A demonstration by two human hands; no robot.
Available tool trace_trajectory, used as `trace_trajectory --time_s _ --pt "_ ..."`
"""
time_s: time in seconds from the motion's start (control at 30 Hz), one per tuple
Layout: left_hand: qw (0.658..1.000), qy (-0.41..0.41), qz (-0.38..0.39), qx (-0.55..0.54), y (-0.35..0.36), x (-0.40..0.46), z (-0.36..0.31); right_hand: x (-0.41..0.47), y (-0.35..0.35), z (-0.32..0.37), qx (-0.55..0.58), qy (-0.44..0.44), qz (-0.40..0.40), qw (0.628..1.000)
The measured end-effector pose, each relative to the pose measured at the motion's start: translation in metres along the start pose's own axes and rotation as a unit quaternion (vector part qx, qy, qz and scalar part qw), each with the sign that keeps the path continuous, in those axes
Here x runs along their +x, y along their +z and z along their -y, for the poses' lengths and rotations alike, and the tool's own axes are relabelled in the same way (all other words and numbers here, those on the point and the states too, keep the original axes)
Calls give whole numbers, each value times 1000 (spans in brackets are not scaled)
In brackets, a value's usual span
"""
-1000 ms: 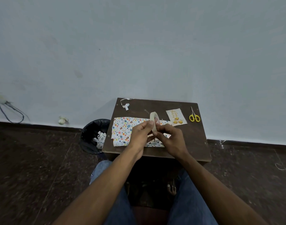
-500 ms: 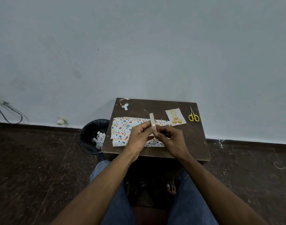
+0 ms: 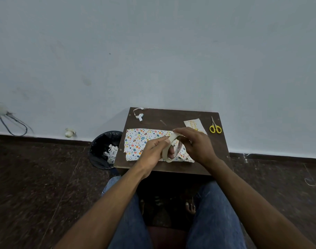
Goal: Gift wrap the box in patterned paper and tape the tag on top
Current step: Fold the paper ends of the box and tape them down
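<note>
Dark worktop [image 3: 171,169] against pale wall. We see both hands on tape roll [image 3: 168,150] above patterned paper [image 3: 141,141]: left hand [image 3: 153,153] pinches rim, right hand [image 3: 194,146] curls around it, probably hunting tape end. Tag [image 3: 194,124], scissors [image 3: 215,127] parked far right, within reach.

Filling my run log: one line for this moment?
step: finding tape end | both hands: left hand, right hand hold tape roll | wrapped box on table | tag untaped
</note>
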State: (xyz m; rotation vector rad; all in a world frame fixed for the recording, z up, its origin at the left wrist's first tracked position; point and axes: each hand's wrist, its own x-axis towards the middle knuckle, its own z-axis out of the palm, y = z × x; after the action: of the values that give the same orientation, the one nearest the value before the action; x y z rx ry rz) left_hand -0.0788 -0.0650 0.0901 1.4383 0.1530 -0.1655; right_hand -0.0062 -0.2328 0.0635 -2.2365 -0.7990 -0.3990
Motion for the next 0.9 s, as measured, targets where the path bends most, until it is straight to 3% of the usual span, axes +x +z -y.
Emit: trace_trajectory --time_s 0.13,0.33,0.67,0.77,0.9 --pt "996 0 52 -69 1 -7 -3 -2 3 -3 60 19 -24 998" --pt "996 11 9 -85 7 -10 3 -8 8 -2 109 95 -63 987" --pt "996 20 10 -86 12 -9 4 -13 16 -4 156 189 -76 967" --pt "996 13 -16 -90 13 -8 2 -11 14 0 143 167 -78 972" --pt "995 -4 -40 -86 14 -7 -2 -7 8 5 78 69 -86 991"
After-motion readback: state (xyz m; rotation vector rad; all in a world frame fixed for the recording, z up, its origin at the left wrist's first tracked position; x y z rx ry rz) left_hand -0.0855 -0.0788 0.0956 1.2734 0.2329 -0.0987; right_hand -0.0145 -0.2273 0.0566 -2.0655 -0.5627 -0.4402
